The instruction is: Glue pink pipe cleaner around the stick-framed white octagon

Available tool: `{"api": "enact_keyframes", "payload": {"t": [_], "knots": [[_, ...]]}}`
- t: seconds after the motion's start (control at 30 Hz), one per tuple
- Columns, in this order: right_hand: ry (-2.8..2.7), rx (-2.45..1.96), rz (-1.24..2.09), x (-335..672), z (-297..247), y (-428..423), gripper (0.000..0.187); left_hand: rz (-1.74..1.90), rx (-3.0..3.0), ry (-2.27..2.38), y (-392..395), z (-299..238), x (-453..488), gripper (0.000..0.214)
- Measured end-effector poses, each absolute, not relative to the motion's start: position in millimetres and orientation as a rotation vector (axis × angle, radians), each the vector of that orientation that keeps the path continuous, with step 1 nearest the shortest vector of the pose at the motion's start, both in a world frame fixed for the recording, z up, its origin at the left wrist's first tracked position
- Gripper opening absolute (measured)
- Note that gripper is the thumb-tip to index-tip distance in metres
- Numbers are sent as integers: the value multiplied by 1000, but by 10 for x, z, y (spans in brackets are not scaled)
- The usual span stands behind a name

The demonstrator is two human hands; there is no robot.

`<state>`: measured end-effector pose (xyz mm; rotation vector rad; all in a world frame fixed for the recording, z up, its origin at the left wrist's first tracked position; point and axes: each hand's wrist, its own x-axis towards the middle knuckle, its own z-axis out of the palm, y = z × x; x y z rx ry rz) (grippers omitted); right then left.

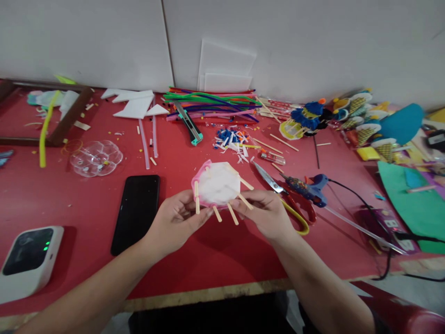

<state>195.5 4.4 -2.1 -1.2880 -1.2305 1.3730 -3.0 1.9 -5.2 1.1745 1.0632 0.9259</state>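
Both hands hold a small white craft piece (216, 185) with a pink rim and short wooden sticks poking out, lifted just above the red surface (194, 250). The left hand (177, 218) pinches its edge at about 8 o'clock, fingers closed on a stick. The right hand (266, 211) pinches what looks like a stick at 4 o'clock, though the fingertips are hard to make out. A black phone (136, 211) lies at 9 o'clock of the hands, scissors (288, 202) and a glue gun (309, 188) at 3 o'clock.
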Motion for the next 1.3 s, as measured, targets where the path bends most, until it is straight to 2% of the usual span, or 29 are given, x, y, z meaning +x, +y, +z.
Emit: {"api": "enact_keyframes", "payload": {"t": [0.27,0.5,1.03,1.3], "knots": [[-1204,-1278,1393,1955,-32,41,16,935,1120,1076,-2,-62,-22,25],[-1190,-1305,1383,1943,-68,41,23,993,995,1080,-11,-31,51,36],[-1172,-1306,1445,1887,-107,33,25,988,959,1065,5,-61,58,31],[-1199,-1300,1396,1866,-160,33,27,1049,944,1101,-21,-97,77,36]]}}
